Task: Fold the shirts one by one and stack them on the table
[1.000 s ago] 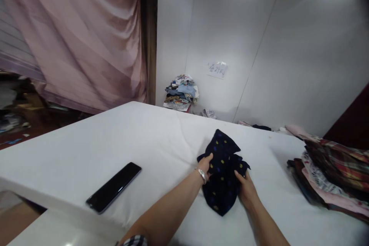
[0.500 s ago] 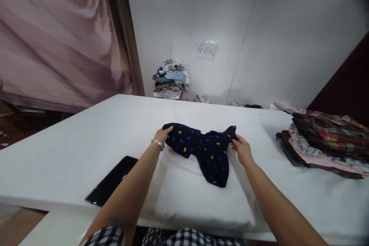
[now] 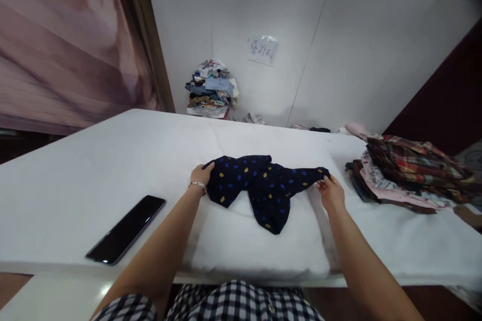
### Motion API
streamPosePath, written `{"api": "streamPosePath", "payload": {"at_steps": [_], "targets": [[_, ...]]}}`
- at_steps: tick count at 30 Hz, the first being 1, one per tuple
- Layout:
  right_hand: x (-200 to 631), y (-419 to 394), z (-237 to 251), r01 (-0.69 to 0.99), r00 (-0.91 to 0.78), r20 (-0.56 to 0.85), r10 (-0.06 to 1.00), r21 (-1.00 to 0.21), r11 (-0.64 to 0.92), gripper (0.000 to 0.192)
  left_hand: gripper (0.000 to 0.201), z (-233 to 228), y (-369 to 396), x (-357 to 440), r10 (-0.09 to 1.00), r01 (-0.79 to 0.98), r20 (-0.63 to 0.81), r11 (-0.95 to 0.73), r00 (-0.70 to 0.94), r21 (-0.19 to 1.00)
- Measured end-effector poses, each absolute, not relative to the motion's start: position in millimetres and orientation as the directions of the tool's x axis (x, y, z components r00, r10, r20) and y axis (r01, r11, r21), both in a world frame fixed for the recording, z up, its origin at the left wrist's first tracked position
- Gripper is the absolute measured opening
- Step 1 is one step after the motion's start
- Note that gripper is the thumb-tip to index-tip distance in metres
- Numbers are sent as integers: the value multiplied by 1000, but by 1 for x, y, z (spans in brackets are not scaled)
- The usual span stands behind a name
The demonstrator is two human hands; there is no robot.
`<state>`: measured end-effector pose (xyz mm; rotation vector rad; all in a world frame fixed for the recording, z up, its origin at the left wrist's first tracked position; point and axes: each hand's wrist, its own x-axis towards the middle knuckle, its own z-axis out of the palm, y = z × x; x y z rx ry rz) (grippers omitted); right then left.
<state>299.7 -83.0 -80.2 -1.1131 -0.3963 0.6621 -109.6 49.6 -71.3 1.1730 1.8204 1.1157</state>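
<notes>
Near the bench's [image 3: 75, 170] front edge, left hand [image 3: 201, 176] and right hand [image 3: 331, 191] each pinch an end of the dotted navy garment [image 3: 259, 185] (grip closed), best kept evenly taut and flat.

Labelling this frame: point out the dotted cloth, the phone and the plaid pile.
dotted cloth [image 3: 263, 185], head view, middle of the fabric
phone [image 3: 126, 229], head view, centre of the screen
plaid pile [image 3: 410, 165], head view, top plaid garment
</notes>
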Motion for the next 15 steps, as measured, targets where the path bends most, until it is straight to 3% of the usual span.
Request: {"api": "streamPosePath", "payload": {"at_steps": [3,6,9,11,13,15], "targets": [[297,-96,-90,-288,675,-129,726,-953,98,67,43,-63,37,-95,950,668,166,55,-264,742],[279,-105,-94,-157,663,-80,744,-987,34,78,43,-54,11,-67,927,815,376,-221,4,536],[246,-111,-91,61,556,66,829,-997,39,53,49,-56,-11,-35,902,822,345,-393,258,412],[221,-115,-90,206,427,159,890,-976,76,39,55,-63,-16,-21,903,830,280,-415,326,373],[198,-118,-92,335,284,237,929,-932,135,39,52,-69,-14,-14,915,840,228,-397,332,370],[182,-120,-96,452,163,276,947,-874,177,45,37,-73,-6,-14,936,827,185,-352,300,438]]}}
